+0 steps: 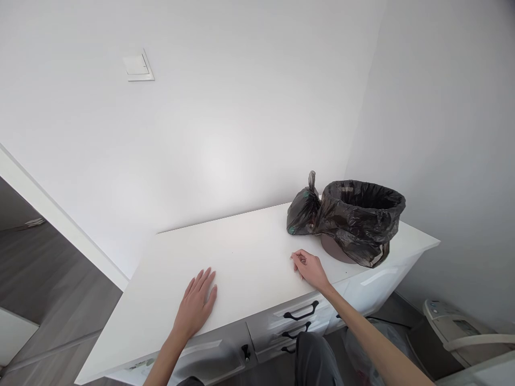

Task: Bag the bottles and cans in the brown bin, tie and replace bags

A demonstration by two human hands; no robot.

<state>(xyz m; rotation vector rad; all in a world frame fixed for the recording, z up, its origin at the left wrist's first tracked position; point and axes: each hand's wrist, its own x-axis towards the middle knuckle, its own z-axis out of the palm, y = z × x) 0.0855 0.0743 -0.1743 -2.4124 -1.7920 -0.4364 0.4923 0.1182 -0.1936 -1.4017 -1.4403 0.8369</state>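
My left hand (196,304) lies flat, palm down, on the white top of a chest of drawers (249,257), its fingers spread. Closer to the bin, my right hand (309,269) rests on the same surface with its fingers curled in towards the thumb; nothing shows between them. Just beyond it stands a round brown bin (337,250), lined with a black bin bag (358,217) folded over its rim. A tied black rubbish bag (302,212) with a knotted top leans against the bin's left side.
Dark handles (301,311) stick out from the drawer fronts. White walls rise behind and to the right, with a light switch (137,65) at upper left. A beige appliance (458,324) and a clear plastic bag (376,343) are on the right, below the top.
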